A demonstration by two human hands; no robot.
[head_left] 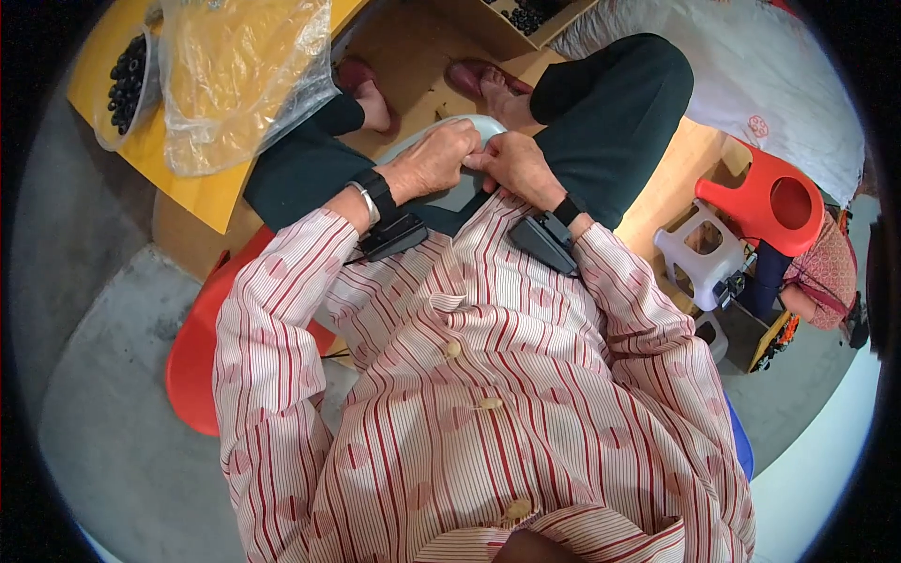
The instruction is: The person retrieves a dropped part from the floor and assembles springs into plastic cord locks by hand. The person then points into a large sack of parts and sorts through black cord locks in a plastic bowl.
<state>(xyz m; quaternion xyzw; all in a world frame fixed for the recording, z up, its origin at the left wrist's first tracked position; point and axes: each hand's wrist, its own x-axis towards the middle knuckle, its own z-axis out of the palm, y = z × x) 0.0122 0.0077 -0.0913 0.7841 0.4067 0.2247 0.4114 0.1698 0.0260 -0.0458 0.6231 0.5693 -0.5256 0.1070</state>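
Observation:
My left hand (pixel 436 158) and my right hand (pixel 519 169) meet in front of me, between my knees, with their fingertips together. Both are closed in a pinch. Whatever lies between the fingers is too small or too hidden to make out. Beneath them is a pale grey, rounded tray or basin (pixel 413 141), partly covered by my hands and wrists. Black straps with dark box-shaped devices sit on both wrists.
At the upper left, a yellow board (pixel 211 202) carries a clear plastic bag (pixel 230 103) and a clear tub (pixel 145 94) of small black parts. A cardboard box (pixel 502 33) stands at the far side. Rightward are a red stool (pixel 741 188), a pale plastic stool (pixel 690 246) and a white sack (pixel 732 66).

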